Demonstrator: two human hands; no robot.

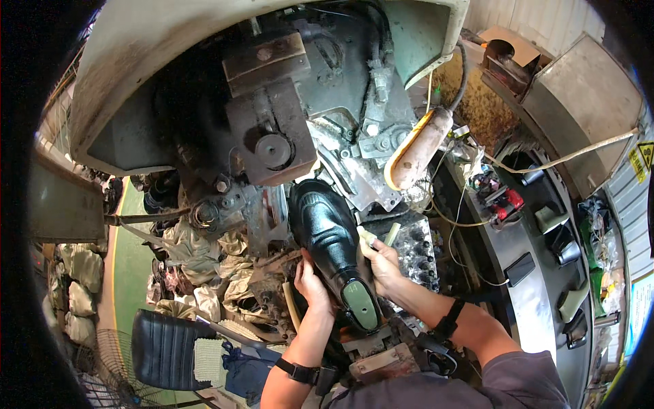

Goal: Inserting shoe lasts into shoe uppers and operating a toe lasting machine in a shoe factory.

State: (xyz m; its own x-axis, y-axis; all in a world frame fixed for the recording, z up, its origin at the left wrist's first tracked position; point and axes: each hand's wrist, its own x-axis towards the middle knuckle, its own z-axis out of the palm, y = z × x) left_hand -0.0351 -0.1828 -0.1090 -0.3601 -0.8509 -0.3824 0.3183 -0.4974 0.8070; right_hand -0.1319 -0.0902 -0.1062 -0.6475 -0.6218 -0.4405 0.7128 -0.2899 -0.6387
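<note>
A black leather shoe upper (pixel 319 217) is stretched over a green shoe last (pixel 361 305), its toe up against the machine and its heel end toward me. My left hand (pixel 313 285) presses along the left side near the heel, its fingers partly hidden by the shoe. My right hand (pixel 383 264) holds the opposite side. Its fingertips have something pale yellow on or between them, which I cannot make out. Just beyond those fingertips a pale stick-like piece (pixel 392 234) shows.
The dark machine head (pixel 269 129) hangs over the shoe's toe. A worn pale lamp-like piece (pixel 417 151) dangles from a cable at right. Beyond it, a metal rack (pixel 501 273) carries several dark and pale parts. Cloth bundles (pixel 204 262) and a black chair (pixel 170 347) stand left.
</note>
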